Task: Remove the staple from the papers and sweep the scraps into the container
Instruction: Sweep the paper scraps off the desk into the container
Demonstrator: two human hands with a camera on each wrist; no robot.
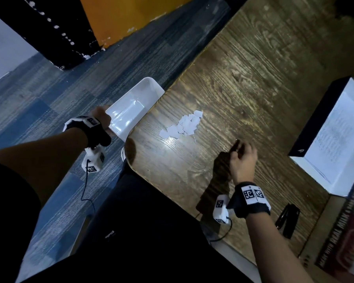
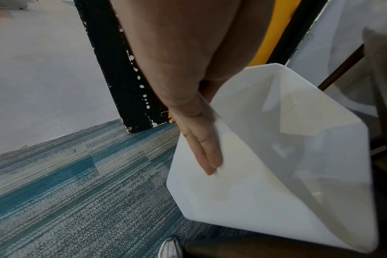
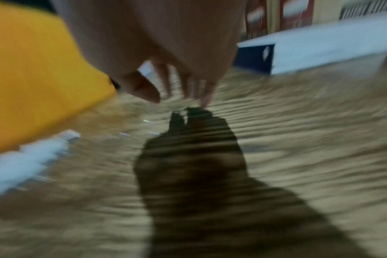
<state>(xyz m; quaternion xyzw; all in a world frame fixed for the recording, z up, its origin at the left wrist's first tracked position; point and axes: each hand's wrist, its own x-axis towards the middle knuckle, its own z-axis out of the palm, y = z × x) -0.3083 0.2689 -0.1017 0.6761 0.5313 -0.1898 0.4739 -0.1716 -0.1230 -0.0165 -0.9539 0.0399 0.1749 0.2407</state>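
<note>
A pile of white paper scraps (image 1: pixel 182 123) lies on the wooden table (image 1: pixel 253 78), near its left edge. My left hand (image 1: pixel 105 121) holds a white plastic container (image 1: pixel 129 107) just off that edge, below the tabletop. In the left wrist view its fingers (image 2: pixel 205 153) lie flat along the container's (image 2: pixel 276 165) outer wall at the rim; the thumb is hidden. My right hand (image 1: pixel 238 147) hovers over the table to the right of the scraps, fingers loose and holding nothing. The blurred right wrist view shows its fingertips (image 3: pixel 204 101) close to the wood, with the scraps (image 3: pixel 29 157) at the left.
A black staple remover (image 1: pixel 287 221) lies on the table near my right wrist. At the right, an open box (image 1: pixel 307 139) holds printed papers (image 1: pixel 335 135); a printed carton (image 1: pixel 345 242) stands below it. Tiny shiny bits (image 1: pixel 195 139) dot the wood by the scraps. Blue carpet (image 1: pixel 49 99) lies beyond the table's left edge.
</note>
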